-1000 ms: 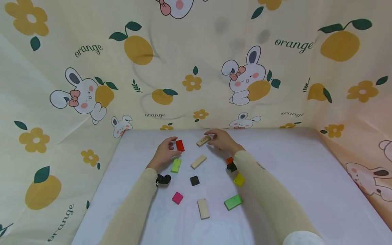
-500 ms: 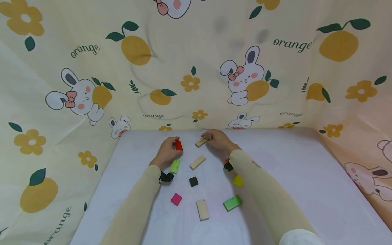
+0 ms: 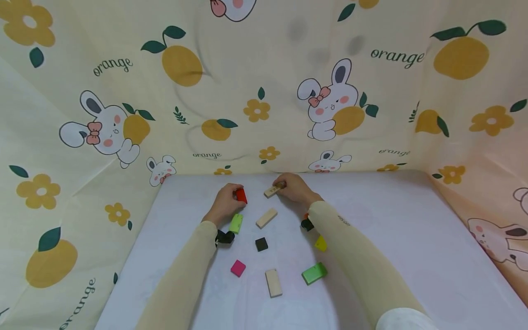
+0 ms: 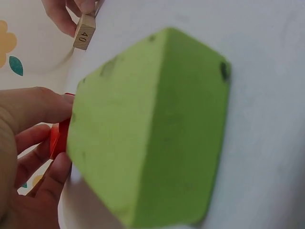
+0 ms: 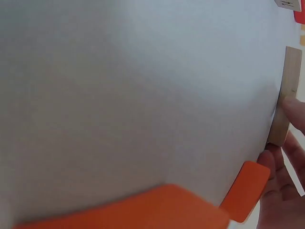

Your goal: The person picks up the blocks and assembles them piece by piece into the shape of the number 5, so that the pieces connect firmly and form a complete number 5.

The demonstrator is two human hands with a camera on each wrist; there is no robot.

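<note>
At the table's far side the left hand [image 3: 224,203] pinches a red block [image 3: 241,195] between thumb and fingers. To its right, the right hand [image 3: 294,189] grips the near end of a wooden block [image 3: 271,191] with printed marks. In the left wrist view the left hand [image 4: 35,152] has its fingers round the red block [image 4: 58,139], partly hidden behind a large green block [image 4: 138,133]. The right wrist view shows the right hand's [image 5: 286,191] thumb and fingers on the wooden block [image 5: 287,90]; an orange block [image 5: 245,191] lies beside the fingers.
Nearer on the white table [image 3: 185,192] lie a light green block [image 3: 236,223], a plain wooden block [image 3: 266,218], a black block [image 3: 261,244], a pink block [image 3: 238,268], another wooden block [image 3: 273,283] and a green block [image 3: 314,273]. Yellow [image 3: 321,243] and black [image 3: 307,224] blocks sit by the right sleeve.
The left hand has closed round the red block. The right hand has moved slightly left and taken hold of the marked wooden block. The head view has shifted slightly.
</note>
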